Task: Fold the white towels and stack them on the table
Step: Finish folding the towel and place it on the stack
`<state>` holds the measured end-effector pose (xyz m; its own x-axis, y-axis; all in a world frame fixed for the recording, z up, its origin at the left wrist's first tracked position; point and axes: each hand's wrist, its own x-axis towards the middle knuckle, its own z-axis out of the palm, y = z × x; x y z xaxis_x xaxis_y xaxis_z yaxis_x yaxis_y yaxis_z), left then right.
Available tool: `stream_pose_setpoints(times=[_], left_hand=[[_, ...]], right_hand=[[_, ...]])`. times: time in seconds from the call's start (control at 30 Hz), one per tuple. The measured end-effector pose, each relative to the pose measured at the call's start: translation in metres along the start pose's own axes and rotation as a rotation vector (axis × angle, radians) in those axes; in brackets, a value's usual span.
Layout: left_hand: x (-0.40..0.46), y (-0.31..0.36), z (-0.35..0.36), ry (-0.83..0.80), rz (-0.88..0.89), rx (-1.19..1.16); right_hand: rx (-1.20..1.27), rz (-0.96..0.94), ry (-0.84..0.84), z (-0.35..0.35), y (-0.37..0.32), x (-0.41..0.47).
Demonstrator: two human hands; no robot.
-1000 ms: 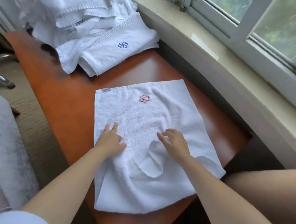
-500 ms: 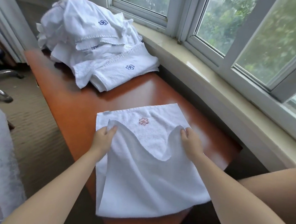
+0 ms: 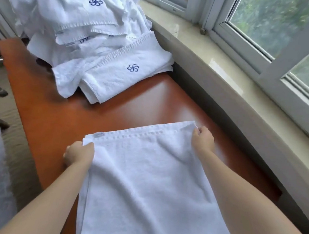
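White terry towel (image 3: 143, 182), doubled over, spread flat on reddish-brown wooden table (image 3: 42, 117). Far corners pinched: left hand (image 3: 78, 154) curled round near-left corner, right hand (image 3: 203, 138) gripping far-right corner, cloth lying between both sets of fingers. Heap of unfolded white towels (image 3: 86, 34) with blue flower emblems at far end, beside marble windowsill (image 3: 220, 66).

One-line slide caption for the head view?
Left hand and right hand pinch folded white terry towel corners on orange-brown wooden table.
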<state>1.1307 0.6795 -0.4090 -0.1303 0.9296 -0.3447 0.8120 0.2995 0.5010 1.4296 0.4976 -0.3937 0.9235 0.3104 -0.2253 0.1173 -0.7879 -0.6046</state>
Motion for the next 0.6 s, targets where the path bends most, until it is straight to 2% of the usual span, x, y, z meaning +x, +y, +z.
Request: stream_pose_setpoints(times=[0.1, 0.17, 0.27, 0.37, 0.47, 0.6], left_hand=[[0.004, 0.006, 0.002, 0.034, -0.038, -0.02], [0.007, 0.011, 0.003, -0.037, -0.045, -0.155], [0.014, 0.022, -0.004, -0.183, -0.123, -0.384], [0.019, 0.028, -0.013, -0.282, -0.173, -0.421], [0.021, 0.029, -0.016, -0.292, -0.176, -0.459], [0.016, 0.026, -0.011, -0.288, -0.174, -0.518]], right_hand=[[-0.038, 0.038, -0.018, 0.01, 0.0, 0.018], [-0.02, 0.064, -0.085, 0.014, -0.003, 0.026], [0.188, -0.019, -0.212, 0.016, -0.013, 0.034], [0.248, -0.062, -0.306, 0.012, -0.018, 0.036], [0.295, -0.006, -0.383, 0.005, -0.01, 0.035], [0.156, 0.067, -0.301, -0.004, 0.006, 0.028]])
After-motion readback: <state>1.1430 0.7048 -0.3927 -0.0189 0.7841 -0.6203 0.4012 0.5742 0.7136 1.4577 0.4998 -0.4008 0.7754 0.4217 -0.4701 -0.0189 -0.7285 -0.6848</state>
